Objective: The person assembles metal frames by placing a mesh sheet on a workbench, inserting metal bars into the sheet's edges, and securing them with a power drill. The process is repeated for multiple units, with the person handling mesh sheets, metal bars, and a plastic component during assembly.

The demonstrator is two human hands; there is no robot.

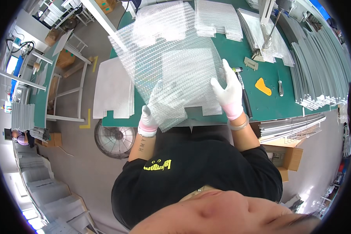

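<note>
Part of the person's head (222, 214) is nearest, and past it the left hand (148, 117) grips a tilted mesh sheet (142, 64) by its left edge, over the green bench (267, 106). Right hand (231, 91) fingers are spread wide, close to the sheet's right side; I cannot tell if they touch. It looks like lifting or turning, so the next move needs both hands holding gently. Mind the black-handled tool (245, 103); some bare bench lies right of it

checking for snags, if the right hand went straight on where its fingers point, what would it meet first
The right hand would probably meet the far mesh stack straight ahead, though hand height is unclear.
</note>
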